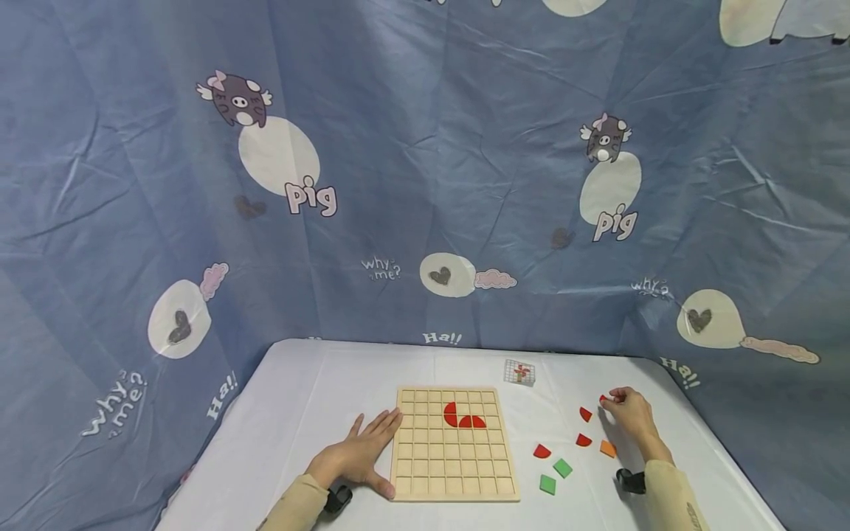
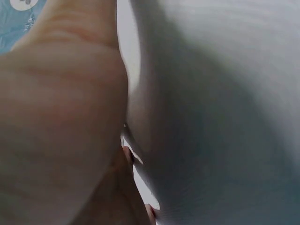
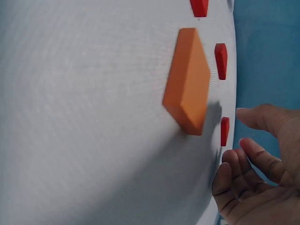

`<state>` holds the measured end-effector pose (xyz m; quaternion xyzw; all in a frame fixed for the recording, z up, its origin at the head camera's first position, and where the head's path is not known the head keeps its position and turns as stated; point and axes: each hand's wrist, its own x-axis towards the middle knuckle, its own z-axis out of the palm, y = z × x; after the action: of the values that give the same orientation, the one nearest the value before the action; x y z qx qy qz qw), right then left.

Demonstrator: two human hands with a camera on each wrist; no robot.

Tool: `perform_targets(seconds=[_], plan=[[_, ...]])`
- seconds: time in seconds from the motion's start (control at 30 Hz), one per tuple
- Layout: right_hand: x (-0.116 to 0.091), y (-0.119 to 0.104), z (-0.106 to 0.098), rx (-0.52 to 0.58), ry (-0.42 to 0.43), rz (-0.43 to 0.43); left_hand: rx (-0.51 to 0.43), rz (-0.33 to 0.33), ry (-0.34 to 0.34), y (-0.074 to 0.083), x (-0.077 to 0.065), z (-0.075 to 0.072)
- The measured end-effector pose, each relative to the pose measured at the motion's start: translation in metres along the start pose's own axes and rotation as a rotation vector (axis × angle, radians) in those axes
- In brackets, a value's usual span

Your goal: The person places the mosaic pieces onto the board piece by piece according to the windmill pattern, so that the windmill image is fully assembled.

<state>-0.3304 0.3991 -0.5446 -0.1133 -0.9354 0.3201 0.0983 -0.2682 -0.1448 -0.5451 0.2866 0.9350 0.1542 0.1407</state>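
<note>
Gridded wood-toned board on white fabric, left hand at its left edge, fingers straight, thumb spread, right hand with thumb and fingertips apart beside red piece, smooth orange block, square green tiles, creased blue curtain lettered "pig", "why me?", "Ha!!"
</note>
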Motion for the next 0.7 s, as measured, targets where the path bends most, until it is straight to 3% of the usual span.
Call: perform_targets(seconds=[0.47,0.7], plan=[[0.0087,0.0021,0.0041,-0.034,-0.063,0.014,-0.001,0.016,0.008,-0.003,0.0002,0.0008],[0.0059,0.0024,0.0059,-0.035,-0.051,0.022,0.002,0.016,0.005,-0.0025,0.0,0.0008]])
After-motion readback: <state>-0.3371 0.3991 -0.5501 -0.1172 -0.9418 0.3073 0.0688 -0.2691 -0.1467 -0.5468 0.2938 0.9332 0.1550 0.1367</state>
